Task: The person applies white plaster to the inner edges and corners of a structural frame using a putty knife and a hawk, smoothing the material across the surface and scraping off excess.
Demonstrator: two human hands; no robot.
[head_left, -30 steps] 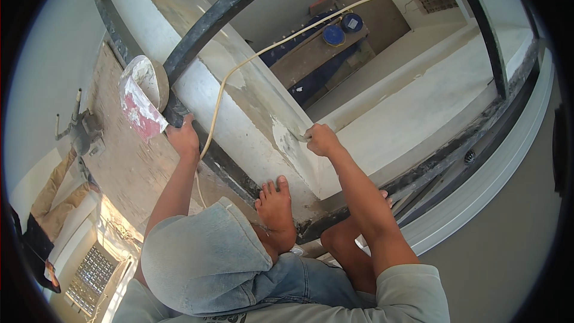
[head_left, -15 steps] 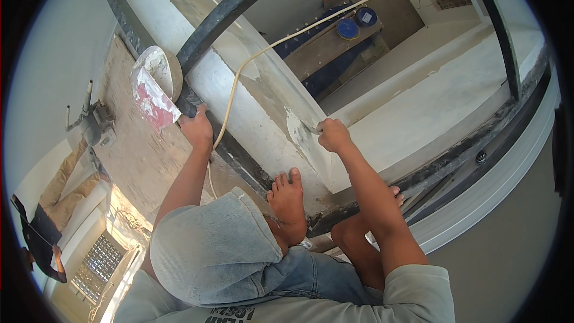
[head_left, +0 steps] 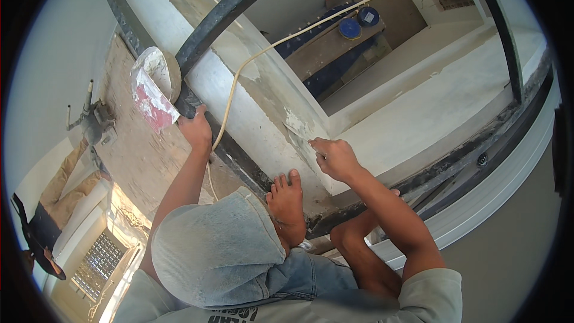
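Observation:
My right hand (head_left: 335, 158) is closed around the handle of a putty knife (head_left: 299, 137), mostly hidden by the fingers. Its blade lies against the ledge (head_left: 257, 107), beside a patch of wet white putty (head_left: 297, 121). On the far left, my left hand (head_left: 196, 128) is wrapped over a black metal bar (head_left: 236, 158). Its fingers come close to the corner of a putty-smeared pink and white container (head_left: 156, 104), which holds white putty; whether they touch it is unclear. My bare foot (head_left: 287, 203) rests on the ledge, between my two arms.
A cream cable (head_left: 239, 72) crosses the ledge and runs to the upper right. Curved black bars (head_left: 221, 15) arch over it. Blue-lidded buckets (head_left: 350, 28) stand on a plank below. Another person (head_left: 51, 215) is at lower left, near a grey machine (head_left: 92, 122).
My right hand has drawn the putty knife toward me along the ledge and turned its wrist. More white putty shows on the surface. The left hand stays where it was.

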